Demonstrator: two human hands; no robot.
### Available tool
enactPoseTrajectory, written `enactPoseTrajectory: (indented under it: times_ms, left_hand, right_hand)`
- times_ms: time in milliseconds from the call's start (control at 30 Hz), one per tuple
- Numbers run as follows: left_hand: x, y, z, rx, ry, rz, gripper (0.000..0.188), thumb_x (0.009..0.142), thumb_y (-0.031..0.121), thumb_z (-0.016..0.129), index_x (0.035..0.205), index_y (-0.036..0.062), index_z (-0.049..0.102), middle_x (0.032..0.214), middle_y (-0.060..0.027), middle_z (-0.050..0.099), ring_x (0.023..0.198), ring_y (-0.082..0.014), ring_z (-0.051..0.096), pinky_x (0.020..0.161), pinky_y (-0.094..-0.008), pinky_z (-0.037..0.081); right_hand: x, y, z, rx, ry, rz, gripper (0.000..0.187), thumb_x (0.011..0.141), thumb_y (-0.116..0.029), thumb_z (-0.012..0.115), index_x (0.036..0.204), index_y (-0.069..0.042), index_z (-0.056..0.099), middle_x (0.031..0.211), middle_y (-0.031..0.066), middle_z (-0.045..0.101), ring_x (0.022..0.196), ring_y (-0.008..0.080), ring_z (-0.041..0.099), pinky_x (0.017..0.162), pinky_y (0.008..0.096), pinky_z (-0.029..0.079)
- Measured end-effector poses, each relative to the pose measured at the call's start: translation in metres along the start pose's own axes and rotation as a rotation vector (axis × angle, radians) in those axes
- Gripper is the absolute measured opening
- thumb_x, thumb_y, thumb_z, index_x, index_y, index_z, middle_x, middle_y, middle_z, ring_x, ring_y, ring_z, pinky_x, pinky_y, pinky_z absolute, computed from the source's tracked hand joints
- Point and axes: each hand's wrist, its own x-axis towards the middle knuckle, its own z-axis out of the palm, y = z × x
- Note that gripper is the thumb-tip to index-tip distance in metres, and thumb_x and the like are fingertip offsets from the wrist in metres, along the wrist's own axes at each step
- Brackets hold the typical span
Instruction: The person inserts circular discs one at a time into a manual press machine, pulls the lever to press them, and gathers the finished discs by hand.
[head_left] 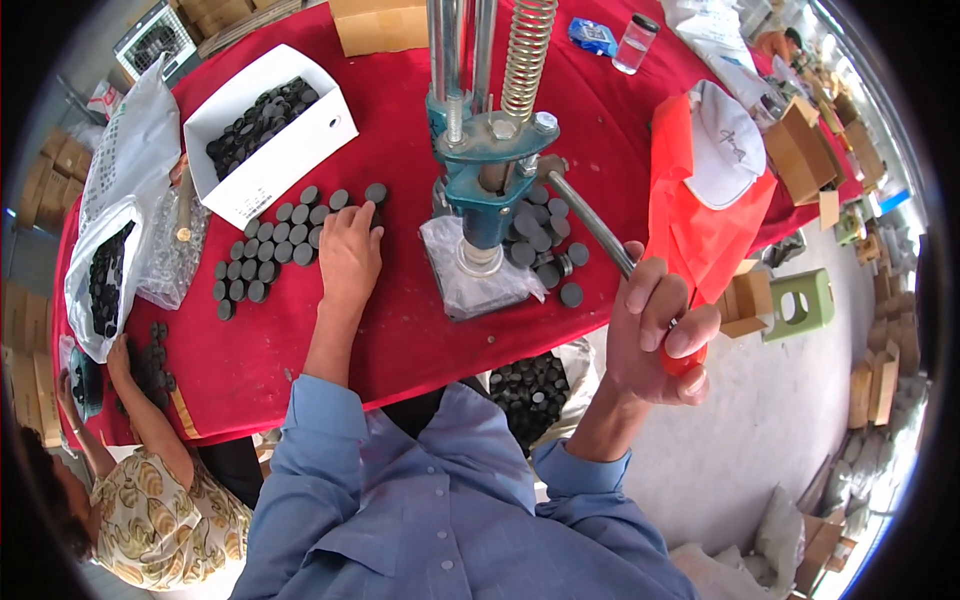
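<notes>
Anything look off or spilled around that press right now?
Nothing plainly damaged or spilled. Mildly odd: the black discs right of the lever press lie in a jumbled heap, some tipped, unlike the grouped discs in rough rows on its left.

The left hand (350,250) partly hides some black discs (283,233), and the upper edge crops the press (485,150).
</notes>
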Motion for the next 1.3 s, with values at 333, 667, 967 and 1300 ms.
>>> enactPoseTrajectory:
  times_ms: [333,667,967,1300]
  left_hand:
    - [-0.026,0.080,-0.025,-0.482,0.057,0.013,0.058,0.074,0.014,0.089,0.125,0.0042,0.063,0.100,-0.0133,0.073,0.085,-0.0321,0.069,0.070,-0.0411,0.056]
    - [-0.027,0.101,-0.026,-0.456,-0.118,-0.005,0.065,0.073,0.016,0.089,0.128,0.0030,0.057,0.091,-0.0140,0.067,0.078,-0.0318,0.066,0.068,-0.0430,0.054]
    - [-0.010,0.113,-0.008,-0.483,-0.181,-0.047,0.068,0.073,0.021,0.089,0.127,-0.0029,0.053,0.093,-0.0180,0.067,0.085,-0.0352,0.069,0.069,-0.0439,0.056]
    - [0.013,0.061,-0.017,-0.719,0.019,-0.128,0.033,0.085,0.009,0.079,0.115,0.0006,0.068,0.104,-0.0111,0.070,0.081,-0.0197,0.067,0.071,-0.0318,0.055]
  right_hand:
    - [0.059,-0.009,0.002,-0.006,-0.147,-0.010,0.035,0.094,-0.047,0.057,0.096,-0.012,0.057,0.072,0.0027,0.048,0.078,0.0247,0.051,0.104,0.0483,0.038]
    - [0.121,0.002,0.010,0.090,-0.195,0.037,0.039,0.098,-0.039,0.050,0.097,-0.001,0.057,0.069,0.0046,0.047,0.065,0.0176,0.044,0.072,0.0389,0.042]
    - [0.123,0.000,-0.002,0.103,-0.296,0.108,0.040,0.101,-0.043,0.050,0.105,-0.005,0.061,0.074,0.0029,0.047,0.075,0.0205,0.047,0.101,0.0512,0.049]
    - [0.076,-0.015,0.006,0.005,-0.199,0.099,0.033,0.097,-0.048,0.058,0.092,-0.015,0.054,0.076,0.0001,0.048,0.078,0.0206,0.049,0.114,0.0569,0.035]
